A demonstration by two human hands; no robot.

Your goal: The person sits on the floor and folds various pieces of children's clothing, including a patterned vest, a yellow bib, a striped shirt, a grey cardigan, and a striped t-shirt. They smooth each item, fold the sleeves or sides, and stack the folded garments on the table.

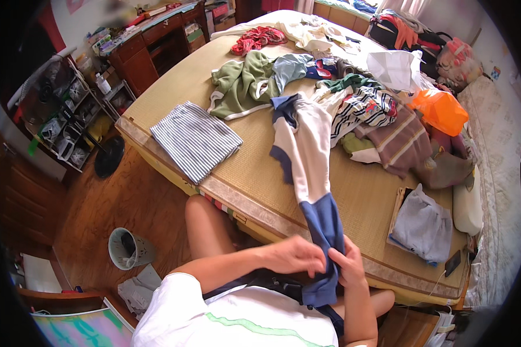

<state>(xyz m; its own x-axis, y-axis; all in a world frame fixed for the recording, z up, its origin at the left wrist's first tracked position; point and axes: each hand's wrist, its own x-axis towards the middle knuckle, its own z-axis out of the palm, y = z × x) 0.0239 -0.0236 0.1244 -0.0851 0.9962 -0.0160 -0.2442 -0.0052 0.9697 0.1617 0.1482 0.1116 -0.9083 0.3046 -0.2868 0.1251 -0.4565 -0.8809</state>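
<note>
A long blue-and-cream garment point(312, 156), seemingly a sweatshirt, stretches from the middle of the bed over its front edge to my lap. My right hand point(350, 261) grips the right edge of its blue lower part, thumb on top. Closed and curled, my left hand point(298, 254) has its fingertips against the left side of that same blue part; the exact pinch is partly hidden. On the bed to the left lies a folded striped cloth point(195, 141). A green garment with white trim point(243, 84) spreads out beyond it.
Mixed clothes, including a brown striped garment point(396, 141), pile up at the right behind an orange bag point(440, 111). Folded grey clothing point(425, 222) and a phone point(452, 263) lie near the right corner. A waste bin point(130, 248) and a fan base point(109, 157) stand on the floor.
</note>
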